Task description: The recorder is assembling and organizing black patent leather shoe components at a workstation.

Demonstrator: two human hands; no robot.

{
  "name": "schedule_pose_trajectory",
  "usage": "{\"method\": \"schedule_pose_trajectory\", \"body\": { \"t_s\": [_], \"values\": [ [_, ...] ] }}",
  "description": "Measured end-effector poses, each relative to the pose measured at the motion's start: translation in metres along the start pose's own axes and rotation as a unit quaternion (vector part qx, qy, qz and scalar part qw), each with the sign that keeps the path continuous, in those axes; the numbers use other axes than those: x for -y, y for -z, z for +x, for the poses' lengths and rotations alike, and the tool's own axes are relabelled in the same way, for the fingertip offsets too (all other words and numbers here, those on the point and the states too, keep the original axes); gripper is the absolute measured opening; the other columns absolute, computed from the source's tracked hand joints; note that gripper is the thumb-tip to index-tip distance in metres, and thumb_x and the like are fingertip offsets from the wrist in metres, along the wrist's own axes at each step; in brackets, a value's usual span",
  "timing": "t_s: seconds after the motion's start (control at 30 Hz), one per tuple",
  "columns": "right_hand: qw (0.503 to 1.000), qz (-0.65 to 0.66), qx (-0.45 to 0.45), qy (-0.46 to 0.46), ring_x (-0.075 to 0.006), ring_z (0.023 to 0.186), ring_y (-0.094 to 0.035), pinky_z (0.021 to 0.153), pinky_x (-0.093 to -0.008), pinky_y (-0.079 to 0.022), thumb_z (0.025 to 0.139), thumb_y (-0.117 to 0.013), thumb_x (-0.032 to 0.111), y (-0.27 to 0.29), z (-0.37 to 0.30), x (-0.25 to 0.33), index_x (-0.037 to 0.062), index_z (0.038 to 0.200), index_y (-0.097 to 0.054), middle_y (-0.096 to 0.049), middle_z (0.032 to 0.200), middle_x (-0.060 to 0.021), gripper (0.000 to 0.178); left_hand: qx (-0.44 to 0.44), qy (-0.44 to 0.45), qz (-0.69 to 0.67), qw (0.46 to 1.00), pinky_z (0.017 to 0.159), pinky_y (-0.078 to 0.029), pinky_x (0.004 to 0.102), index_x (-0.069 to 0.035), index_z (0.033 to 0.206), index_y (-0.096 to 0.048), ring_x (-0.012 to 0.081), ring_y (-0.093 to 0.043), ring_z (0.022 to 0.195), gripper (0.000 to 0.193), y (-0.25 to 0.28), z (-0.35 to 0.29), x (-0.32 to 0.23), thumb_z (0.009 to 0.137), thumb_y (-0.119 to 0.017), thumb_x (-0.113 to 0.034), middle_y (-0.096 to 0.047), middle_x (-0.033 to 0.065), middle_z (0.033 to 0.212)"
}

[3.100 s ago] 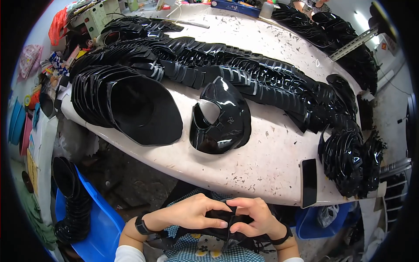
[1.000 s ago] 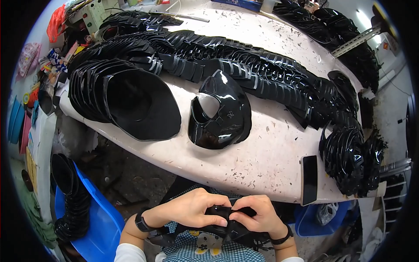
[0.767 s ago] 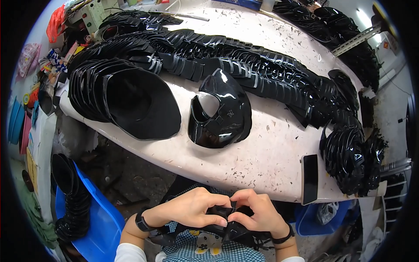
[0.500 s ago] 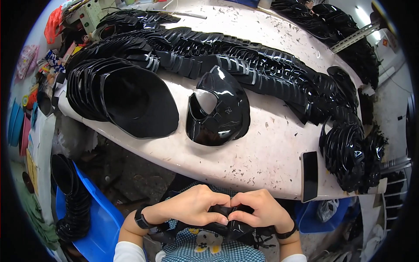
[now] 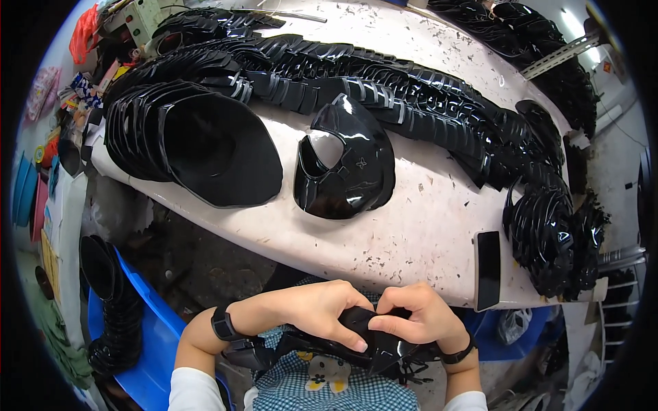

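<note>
A glossy black shaped piece (image 5: 392, 348) is held close to my body, below the table's front edge. My left hand (image 5: 329, 314) pinches it with thumb and fingers from the left. On the other side, my right hand (image 5: 419, 316) grips its upper edge, thumb across the fold. Fingers of both hands nearly meet on the piece, and its lower part is partly lost against dark material on my lap. On the table ahead lies a shiny black curved piece (image 5: 363, 171) with a notch cut in its left side and a small flower-shaped mark.
Nested black curved pieces (image 5: 226, 151) stand on the white table (image 5: 274, 233) at left. A long row of overlapping black pieces (image 5: 418, 103) runs behind. A phone-like dark slab (image 5: 488, 270) lies at the right edge. Below left, a blue tub (image 5: 147, 329) holds more black pieces.
My hands have shifted slightly right and drawn a little apart, showing more of the black piece between them. The view has tilted slightly; the table things stay put.
</note>
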State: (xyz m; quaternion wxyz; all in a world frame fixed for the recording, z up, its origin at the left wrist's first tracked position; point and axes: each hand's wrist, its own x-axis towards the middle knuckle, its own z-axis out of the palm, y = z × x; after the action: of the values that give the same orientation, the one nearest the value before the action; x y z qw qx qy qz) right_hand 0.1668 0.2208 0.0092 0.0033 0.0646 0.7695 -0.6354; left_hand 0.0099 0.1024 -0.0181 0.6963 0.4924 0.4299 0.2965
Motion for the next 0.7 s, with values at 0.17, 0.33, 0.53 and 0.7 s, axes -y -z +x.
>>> {"method": "schedule_pose_trajectory", "body": {
  "t_s": [0.17,0.33,0.53,0.7],
  "values": [
    [0.998,-0.065,-0.022,0.004,-0.0167,0.044,-0.050,0.043,-0.0253,-0.038,0.073,-0.066,0.012,-0.001,-0.001,0.002,0.0031,0.069,-0.053,-0.053,0.055,-0.0072,0.016,-0.012,0.030,-0.022,0.999,0.051,-0.041,0.0243,-0.001,0.079,-0.059,0.0100,-0.052,0.055,0.026,-0.001,0.002,0.000,0.068,-0.071,-0.021,-0.056,0.0025,0.061],
    [0.979,-0.189,-0.052,0.048,-0.0202,0.043,-0.051,0.039,-0.0281,-0.036,0.071,-0.066,0.014,-0.002,0.000,0.004,0.0060,0.069,-0.053,-0.051,0.051,-0.0055,0.016,0.000,0.034,-0.077,0.996,0.051,-0.040,0.0236,-0.001,0.080,-0.059,0.0094,-0.051,0.056,0.027,0.000,0.006,0.009,0.069,-0.071,-0.023,-0.056,0.0003,0.064],
    [0.937,-0.335,-0.046,0.087,-0.0180,0.040,-0.050,0.037,-0.0285,-0.037,0.073,-0.064,0.022,-0.007,0.000,0.018,0.0094,0.068,-0.052,-0.047,0.046,-0.0027,0.018,0.043,0.019,0.003,0.999,0.054,-0.042,0.0272,0.001,0.081,-0.058,0.0131,-0.051,0.057,0.035,-0.005,0.006,-0.002,0.067,-0.070,-0.028,-0.058,0.0055,0.066],
    [0.920,-0.329,-0.194,0.089,-0.0188,0.047,-0.053,0.044,-0.0269,-0.041,0.070,-0.068,0.023,-0.017,-0.002,0.009,0.0079,0.073,-0.054,-0.053,0.055,-0.0033,0.021,-0.037,-0.016,0.012,0.999,0.056,-0.043,0.0282,0.002,0.086,-0.056,0.0133,-0.053,0.058,0.033,-0.009,0.000,-0.009,0.067,-0.067,-0.024,-0.058,0.0082,0.067]
  ]
}}
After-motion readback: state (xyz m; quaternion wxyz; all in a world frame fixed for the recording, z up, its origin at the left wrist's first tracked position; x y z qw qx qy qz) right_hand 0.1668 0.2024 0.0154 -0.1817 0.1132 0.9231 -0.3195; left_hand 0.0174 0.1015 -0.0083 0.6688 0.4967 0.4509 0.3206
